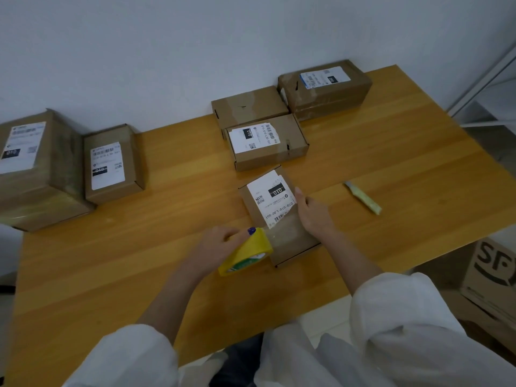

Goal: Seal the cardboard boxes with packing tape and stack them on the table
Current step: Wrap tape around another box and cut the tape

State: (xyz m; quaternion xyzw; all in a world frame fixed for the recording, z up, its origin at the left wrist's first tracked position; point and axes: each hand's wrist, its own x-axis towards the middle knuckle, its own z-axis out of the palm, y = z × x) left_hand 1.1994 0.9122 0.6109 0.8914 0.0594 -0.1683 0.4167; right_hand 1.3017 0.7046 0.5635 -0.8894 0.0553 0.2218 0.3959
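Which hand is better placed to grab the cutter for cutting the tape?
Probably the right hand: it rests flat on the box, and the cutter lies on the table on that side. The left hand is busy gripping the tape roll.

Dim, even indoor light; soft picture.
Wide-angle bending tilts the tabletop point(363, 152); pale sheen streaks its wood, shadows beside the boxes point(329, 93) are faint, label point(107, 166) print blurs.
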